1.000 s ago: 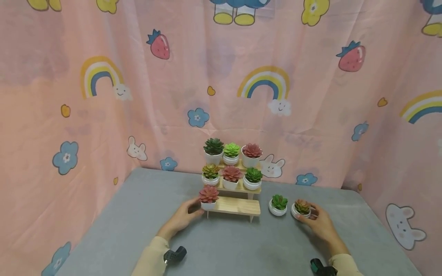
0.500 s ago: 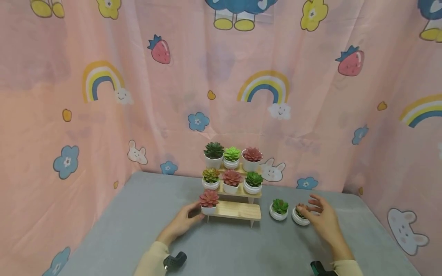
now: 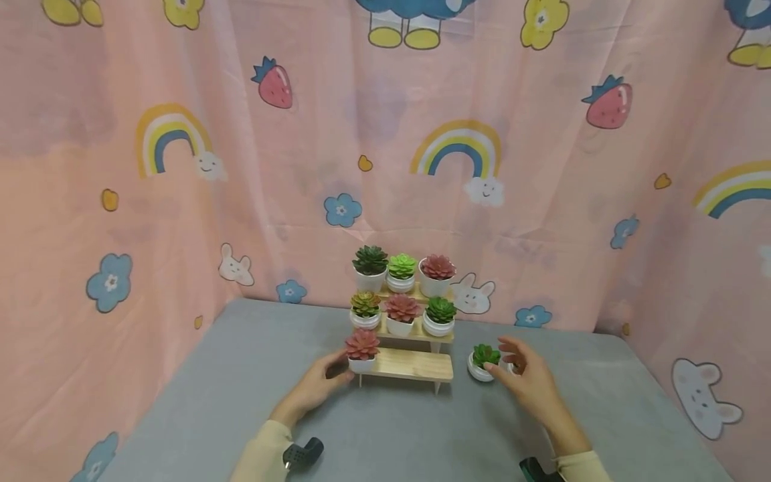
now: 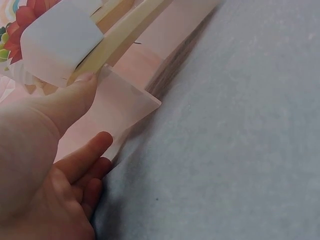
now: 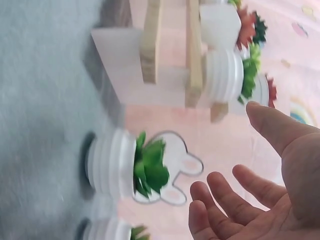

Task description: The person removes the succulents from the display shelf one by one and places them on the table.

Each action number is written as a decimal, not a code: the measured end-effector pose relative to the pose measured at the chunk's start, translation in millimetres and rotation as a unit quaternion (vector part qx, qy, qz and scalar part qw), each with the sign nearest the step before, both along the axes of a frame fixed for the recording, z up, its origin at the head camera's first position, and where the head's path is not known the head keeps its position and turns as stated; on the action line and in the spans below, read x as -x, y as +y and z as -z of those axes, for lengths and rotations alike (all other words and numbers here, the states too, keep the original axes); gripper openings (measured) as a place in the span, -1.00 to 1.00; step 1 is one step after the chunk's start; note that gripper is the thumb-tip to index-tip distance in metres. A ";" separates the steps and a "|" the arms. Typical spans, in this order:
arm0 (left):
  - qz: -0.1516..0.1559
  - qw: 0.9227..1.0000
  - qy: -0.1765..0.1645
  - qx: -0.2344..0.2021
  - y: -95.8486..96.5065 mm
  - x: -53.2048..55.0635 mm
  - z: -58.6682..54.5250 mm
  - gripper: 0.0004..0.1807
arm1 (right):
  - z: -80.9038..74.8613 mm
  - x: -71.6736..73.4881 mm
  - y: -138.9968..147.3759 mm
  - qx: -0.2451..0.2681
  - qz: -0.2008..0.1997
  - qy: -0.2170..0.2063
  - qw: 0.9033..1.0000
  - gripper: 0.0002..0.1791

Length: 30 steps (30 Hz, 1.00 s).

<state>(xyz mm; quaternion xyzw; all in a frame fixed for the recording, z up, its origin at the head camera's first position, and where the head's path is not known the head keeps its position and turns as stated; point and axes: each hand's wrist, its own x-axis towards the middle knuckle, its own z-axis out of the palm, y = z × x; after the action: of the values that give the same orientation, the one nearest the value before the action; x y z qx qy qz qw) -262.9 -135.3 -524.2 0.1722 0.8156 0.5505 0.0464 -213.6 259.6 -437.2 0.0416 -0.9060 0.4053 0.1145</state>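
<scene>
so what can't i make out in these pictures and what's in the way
- Outer loose pot: in the head view, mostly hidden behind the right hand; in the right wrist view, cut off by the bottom edge.
- Front red plant: in the left wrist view, partly hidden by its white pot.
- Dark green plant: in the right wrist view, blurred and partly behind the middle-row red plant.

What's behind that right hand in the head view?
A white pot with a plant: the head view shows only a sliver of pot past the right hand; the plant is covered. The right wrist view shows both, cut off by its edge.
</scene>
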 end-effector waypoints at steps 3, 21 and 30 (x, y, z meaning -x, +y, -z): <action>0.002 1.000 0.001 0.006 0.6 0.3 1.7 -0.32 | 0.8 -2.5 -10.5 -0.004 -0.009 -0.014 1.000 -0.35; -0.018 0.999 -0.023 -0.017 0.1 -2.7 8.1 -0.31 | -1.8 -3.0 -69.2 0.044 -0.111 -0.043 0.992 -0.41; -0.016 1.000 -0.016 -0.003 0.0 2.2 1.9 -0.34 | -8.4 13.4 -126.9 0.074 -0.192 -0.054 0.977 -0.40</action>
<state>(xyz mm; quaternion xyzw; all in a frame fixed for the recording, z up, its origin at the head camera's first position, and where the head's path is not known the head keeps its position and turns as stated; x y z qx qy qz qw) -265.1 -135.4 -526.1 0.1504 0.8157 0.5563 0.0497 -227.0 132.7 -428.9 0.1841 -0.8535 0.4874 -0.0112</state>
